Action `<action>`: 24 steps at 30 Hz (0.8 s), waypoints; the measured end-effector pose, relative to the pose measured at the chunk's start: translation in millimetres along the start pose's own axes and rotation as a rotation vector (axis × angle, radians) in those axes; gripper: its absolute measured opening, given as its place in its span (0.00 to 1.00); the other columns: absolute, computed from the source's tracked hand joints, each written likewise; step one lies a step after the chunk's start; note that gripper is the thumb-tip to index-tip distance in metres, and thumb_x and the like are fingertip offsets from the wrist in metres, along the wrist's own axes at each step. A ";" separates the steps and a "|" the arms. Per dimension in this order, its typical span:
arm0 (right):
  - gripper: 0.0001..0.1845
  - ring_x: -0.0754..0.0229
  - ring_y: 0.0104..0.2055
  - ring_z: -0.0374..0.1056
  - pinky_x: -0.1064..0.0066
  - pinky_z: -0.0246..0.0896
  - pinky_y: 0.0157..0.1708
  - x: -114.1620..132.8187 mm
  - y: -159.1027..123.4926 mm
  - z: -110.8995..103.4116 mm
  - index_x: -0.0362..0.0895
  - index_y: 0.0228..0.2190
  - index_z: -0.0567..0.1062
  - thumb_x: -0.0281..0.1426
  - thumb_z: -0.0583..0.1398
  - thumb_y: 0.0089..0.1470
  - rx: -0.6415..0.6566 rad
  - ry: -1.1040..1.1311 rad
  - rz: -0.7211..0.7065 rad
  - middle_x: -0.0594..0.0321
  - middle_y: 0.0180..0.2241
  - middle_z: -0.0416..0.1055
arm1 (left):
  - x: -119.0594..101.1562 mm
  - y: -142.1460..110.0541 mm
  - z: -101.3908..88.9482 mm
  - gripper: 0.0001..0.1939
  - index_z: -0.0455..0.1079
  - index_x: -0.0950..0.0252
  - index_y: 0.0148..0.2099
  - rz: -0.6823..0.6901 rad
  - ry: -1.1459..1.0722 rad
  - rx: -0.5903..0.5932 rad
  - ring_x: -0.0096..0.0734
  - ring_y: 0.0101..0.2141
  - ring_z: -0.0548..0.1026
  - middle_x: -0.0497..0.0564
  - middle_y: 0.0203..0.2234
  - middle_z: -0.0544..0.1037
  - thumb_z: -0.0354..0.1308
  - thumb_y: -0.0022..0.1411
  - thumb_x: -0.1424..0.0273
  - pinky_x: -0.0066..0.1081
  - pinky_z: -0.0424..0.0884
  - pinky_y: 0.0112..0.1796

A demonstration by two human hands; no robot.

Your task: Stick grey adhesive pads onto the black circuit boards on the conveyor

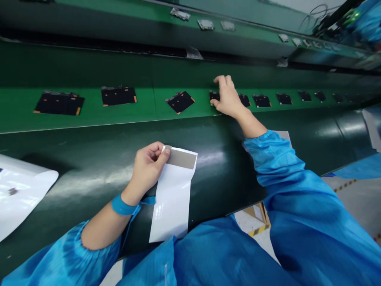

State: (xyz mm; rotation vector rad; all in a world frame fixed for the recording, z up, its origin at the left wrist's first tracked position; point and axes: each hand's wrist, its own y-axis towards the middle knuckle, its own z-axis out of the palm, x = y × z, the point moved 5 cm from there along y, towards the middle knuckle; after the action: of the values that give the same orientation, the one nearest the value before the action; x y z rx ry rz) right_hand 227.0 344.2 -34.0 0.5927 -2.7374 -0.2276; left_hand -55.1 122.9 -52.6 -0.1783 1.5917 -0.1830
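Observation:
My left hand [149, 165] pinches the top corner of a white backing sheet [172, 198] over the near part of the bench. Across the sheet's top runs a grey adhesive-looking strip [181, 158], and a small grey piece shows by my thumb tip. A blue wrist strap [124, 205] circles that wrist. My right hand [225, 96] reaches over the green belt, thumb and fingers spread around a dark flat panel [214, 96]. The hand partly covers this panel; whether it touches is hard to tell. Another dark panel [180, 102] lies tilted to its left.
More dark panels [119, 96] lie in a row along the green belt [145, 111]. Small parts [206, 25] sit on a raised shelf behind. A large white sheet [20, 190] curls at the left. A cardboard box [258, 212] stands below the bench edge.

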 end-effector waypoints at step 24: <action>0.07 0.51 0.46 0.62 0.54 0.57 0.58 76.2 24.4 41.5 0.45 0.32 0.63 0.24 0.55 0.61 0.450 0.259 -0.499 0.55 0.39 0.67 | 2.5 1.8 2.3 0.17 0.67 0.62 0.29 -0.008 -0.015 0.015 0.22 0.17 0.58 0.44 0.17 0.66 0.68 0.58 0.58 0.23 0.52 0.17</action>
State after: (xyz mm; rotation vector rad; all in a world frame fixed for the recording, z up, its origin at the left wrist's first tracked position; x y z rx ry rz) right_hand 137.9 337.2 -45.6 1.3217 -2.3482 0.3414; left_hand -52.9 124.0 -55.5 -0.1741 1.5746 -0.1990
